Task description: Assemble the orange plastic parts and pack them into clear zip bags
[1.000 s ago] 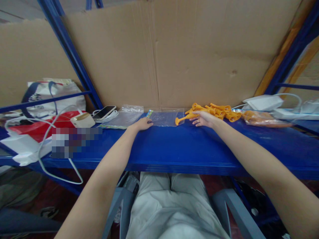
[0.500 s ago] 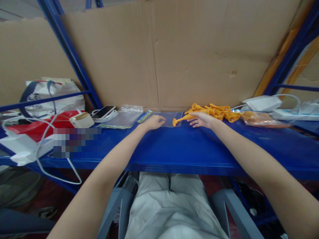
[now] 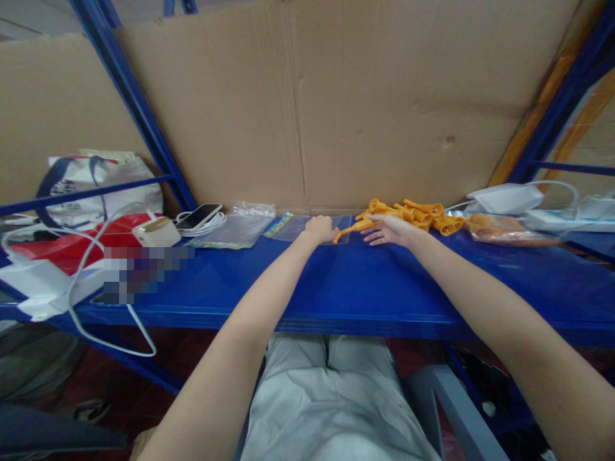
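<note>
- The right hand (image 3: 390, 230) sits just right of the clear bag; its grip looks lightly closed, thumb and forefinger on one orange piece (image 3: 354, 227), the other fingers loose and spread.
- That piece slants over the clear bag's right end, hooked tip leftward; it is probably held by the near end so that the tip stays exposed.
- The left hand (image 3: 320, 228) is over the right part of the clear bag, knuckles up and fingers curled, just beside the hooked tip. I cannot tell whether its grip pinches film, touches the piece or only presses; the fingertips are hidden.
- The clear bag (image 3: 293, 229) lies flat along the back of the blue desk (image 3: 355, 288), its coloured strip at the left end, presumably spread this way for both hands to reach.
- Right of the clear bag, beyond the held piece, is a pile of orange pieces (image 3: 425, 218), likely kept near the right hand for easy reach; a filled plastic bag (image 3: 509, 232) lies farther right.
- Left of the clear bag are more clear bags (image 3: 233, 230), then a phone (image 3: 202, 216) by a coiled white cable (image 3: 215, 224).
- Behind the clear bag stands cardboard (image 3: 302, 109), seemingly a screen.
</note>
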`<state>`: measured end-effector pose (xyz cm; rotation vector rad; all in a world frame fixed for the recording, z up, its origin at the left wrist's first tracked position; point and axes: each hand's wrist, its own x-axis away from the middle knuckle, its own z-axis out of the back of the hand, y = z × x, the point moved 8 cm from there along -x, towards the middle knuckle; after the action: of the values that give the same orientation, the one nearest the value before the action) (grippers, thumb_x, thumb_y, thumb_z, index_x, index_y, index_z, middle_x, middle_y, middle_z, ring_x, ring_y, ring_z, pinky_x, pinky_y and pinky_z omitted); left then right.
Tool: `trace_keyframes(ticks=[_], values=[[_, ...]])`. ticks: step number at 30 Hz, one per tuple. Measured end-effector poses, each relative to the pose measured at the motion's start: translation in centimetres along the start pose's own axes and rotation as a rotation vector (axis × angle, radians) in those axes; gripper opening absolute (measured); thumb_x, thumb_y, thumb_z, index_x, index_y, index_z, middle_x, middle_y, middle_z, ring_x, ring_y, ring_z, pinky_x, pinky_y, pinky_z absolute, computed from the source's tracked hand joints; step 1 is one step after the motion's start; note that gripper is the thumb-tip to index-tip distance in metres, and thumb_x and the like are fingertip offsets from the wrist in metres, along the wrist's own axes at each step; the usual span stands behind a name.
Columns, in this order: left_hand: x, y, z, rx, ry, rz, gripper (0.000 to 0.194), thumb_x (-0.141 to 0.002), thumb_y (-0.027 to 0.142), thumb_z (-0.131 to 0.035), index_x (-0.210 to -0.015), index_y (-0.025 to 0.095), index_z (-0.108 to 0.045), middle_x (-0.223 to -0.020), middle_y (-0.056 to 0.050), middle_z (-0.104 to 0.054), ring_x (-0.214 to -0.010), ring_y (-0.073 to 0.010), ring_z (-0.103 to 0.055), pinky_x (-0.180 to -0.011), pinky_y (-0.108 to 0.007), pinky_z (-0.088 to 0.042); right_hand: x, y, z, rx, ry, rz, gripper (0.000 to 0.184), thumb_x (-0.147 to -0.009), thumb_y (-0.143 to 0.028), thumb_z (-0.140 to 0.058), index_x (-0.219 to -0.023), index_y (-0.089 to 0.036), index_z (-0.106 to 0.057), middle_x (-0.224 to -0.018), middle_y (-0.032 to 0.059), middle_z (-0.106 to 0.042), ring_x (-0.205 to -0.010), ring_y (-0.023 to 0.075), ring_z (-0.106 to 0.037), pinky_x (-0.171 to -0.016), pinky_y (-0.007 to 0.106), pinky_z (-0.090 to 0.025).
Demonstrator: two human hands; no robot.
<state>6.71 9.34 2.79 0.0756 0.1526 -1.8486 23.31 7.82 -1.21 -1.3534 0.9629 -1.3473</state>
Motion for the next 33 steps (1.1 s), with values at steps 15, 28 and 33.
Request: trace_keyframes(ticks=[15, 28, 33], values=[[0.0, 0.0, -0.1, 0.075, 0.083, 0.099, 0.038, -0.089, 0.034, -0.057, -0.116, 0.012, -0.069, -0.12, -0.02, -0.068, -0.113, -0.0292, -0.065, -0.092, -0.036, -0.051, -1.0, 0.1, 0.4, -0.02, -0.011, 0.035, 0.023, -0.097, -0.034, -0.05, -0.092, -0.017, -0.064, -0.08, 0.0085, -0.071, -0.066, 0.0176, -0.066, -0.068, 0.032, -0.057], [1.0, 2.3, 1.5, 0.24, 0.375, -0.159, 0.02, -0.083, 0.017, -0.052, -0.088, 0.014, -0.072, -0.101, -0.013, -0.073, -0.099, -0.0248, -0.067, -0.088, -0.035, -0.049, -0.1, -0.7, -1.8, -0.186, -0.083, 0.08, 0.021, -0.097, -0.017, -0.046, -0.086, -0.013, -0.063, -0.065, 0.0065, -0.069, -0.053, 0.0108, -0.061, -0.055, 0.02, -0.053], [0.9, 3.6, 1.8, 0.393, 0.486, -0.345, 0.016, -0.081, 0.014, -0.053, -0.08, 0.015, -0.069, -0.091, -0.009, -0.073, -0.091, -0.0214, -0.067, -0.088, -0.034, -0.049, 0.2, -0.7, -3.2, -0.268, -0.127, 0.065, 0.022, -0.095, -0.008, -0.042, -0.084, -0.016, -0.06, -0.065, 0.0045, -0.068, -0.058, 0.0115, -0.066, -0.062, 0.021, -0.058]])
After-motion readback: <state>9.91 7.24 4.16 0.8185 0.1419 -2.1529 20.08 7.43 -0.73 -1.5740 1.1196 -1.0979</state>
